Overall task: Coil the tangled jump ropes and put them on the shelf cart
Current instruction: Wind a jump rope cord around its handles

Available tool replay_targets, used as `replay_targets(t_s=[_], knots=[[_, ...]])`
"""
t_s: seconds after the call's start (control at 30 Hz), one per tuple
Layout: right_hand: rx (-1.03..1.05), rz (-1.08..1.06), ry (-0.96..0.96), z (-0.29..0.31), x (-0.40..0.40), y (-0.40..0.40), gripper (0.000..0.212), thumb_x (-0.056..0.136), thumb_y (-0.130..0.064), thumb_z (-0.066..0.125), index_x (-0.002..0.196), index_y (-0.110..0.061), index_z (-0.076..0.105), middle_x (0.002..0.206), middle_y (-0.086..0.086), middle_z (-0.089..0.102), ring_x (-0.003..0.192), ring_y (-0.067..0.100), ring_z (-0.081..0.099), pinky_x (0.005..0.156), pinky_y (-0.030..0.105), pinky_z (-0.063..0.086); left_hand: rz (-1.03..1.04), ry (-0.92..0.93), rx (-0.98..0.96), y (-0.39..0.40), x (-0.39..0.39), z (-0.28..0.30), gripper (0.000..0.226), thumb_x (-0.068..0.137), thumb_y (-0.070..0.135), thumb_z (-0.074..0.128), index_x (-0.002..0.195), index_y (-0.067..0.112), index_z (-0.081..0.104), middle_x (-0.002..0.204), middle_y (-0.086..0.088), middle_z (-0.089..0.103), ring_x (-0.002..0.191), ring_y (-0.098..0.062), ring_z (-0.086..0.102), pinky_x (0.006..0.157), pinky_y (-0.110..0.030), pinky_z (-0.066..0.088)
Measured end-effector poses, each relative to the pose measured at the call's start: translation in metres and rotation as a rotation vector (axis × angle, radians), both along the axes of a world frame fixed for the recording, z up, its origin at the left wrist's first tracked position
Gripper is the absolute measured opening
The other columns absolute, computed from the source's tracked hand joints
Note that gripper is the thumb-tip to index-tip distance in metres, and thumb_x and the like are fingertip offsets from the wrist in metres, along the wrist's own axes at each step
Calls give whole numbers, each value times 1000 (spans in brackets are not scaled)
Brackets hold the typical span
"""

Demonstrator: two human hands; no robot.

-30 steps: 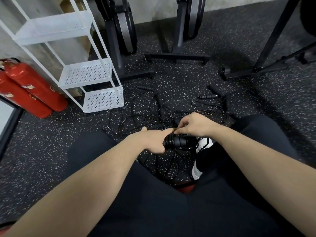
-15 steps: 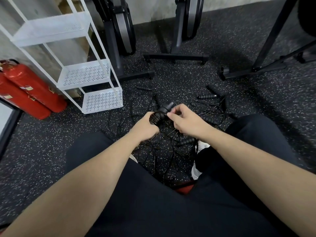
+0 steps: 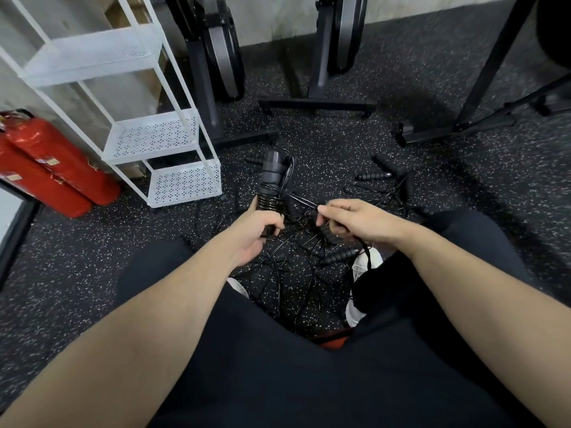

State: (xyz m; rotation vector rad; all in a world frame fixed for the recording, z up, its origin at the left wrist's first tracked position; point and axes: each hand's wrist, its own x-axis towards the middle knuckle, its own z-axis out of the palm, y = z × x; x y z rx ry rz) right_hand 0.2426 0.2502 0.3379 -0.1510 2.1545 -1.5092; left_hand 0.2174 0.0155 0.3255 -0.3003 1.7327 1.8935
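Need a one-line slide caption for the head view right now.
Left hand grips upright rope handles while right hand pinches the cord above the tangle, shelf cart nearby.

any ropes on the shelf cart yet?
No: all three white tiers of the shelf cart are bare, and the jump ropes lie tangled on the floor or are held by the left hand and right hand.

— What colour are the ropes (image 3: 287, 261)?
— Black, cords and ribbed handles (image 3: 272, 183) alike, so they nearly vanish against the floor (image 3: 340, 143), which is dark grey with white flecks.
— The cart (image 3: 182, 183)?
— White, its shelves punched with a small repeating pattern.
— And at the left?
— Two red cylinders (image 3: 55, 168) with pale labels, too blurred to read.
— Clothing?
— Black trousers (image 3: 278, 381), white shoe (image 3: 361, 267). Something orange-red, perhaps a stool (image 3: 332, 342), shows between the legs.
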Motion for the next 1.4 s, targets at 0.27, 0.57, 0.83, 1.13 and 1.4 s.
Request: replay_targets(t_s=[0.27, 0.57, 0.83, 1.13, 1.4], knots=[[-177, 102, -213, 12, -7, 24, 37, 94, -45, 55, 94, -12, 71, 66, -1, 41, 63, 14, 37, 67, 28, 35, -484, -11, 456, -3, 11, 14, 28, 70, -4, 50, 96, 5, 50, 86, -12, 52, 65, -19, 43, 72, -36, 33], [319, 31, -85, 11, -11, 24, 53, 67, -77, 64, 70, -25, 69, 57, -14, 55, 67, 11, 51, 74, 29, 40, -751, -69, 317, -14, 11, 16, 57, 73, -1, 60, 126, -4, 40, 88, -9, 54, 72, -20, 43, 73, -29, 41], [323, -134, -50, 0, -18, 24, 39, 84, -37, 78, 103, -3, 73, 65, -1, 52, 65, 16, 41, 65, 31, 32, -776, 7, -167, -5, 17, 18, 49, 66, 1, 67, 108, 22, 54, 95, -2, 59, 91, -15, 52, 95, -34, 39], [424, -66, 32, 3, -14, 14, 38, 79, -54, 80, 79, -19, 65, 62, -9, 58, 59, 9, 49, 57, 24, 39, -1111, 297, -763, 16, 21, 15, 110, 91, 4, 62, 158, 47, -14, 96, -11, 61, 73, -21, 50, 70, -33, 42], [489, 91, 165, 14, -1, -11, 28, 107, -38, 47, 90, -24, 64, 79, -11, 60, 70, 3, 52, 59, 23, 36, -1069, 318, -1007, 15, 21, 0, 109, 90, 16, 58, 153, 51, -23, 76, 6, 67, 92, -23, 67, 110, -52, 20]])
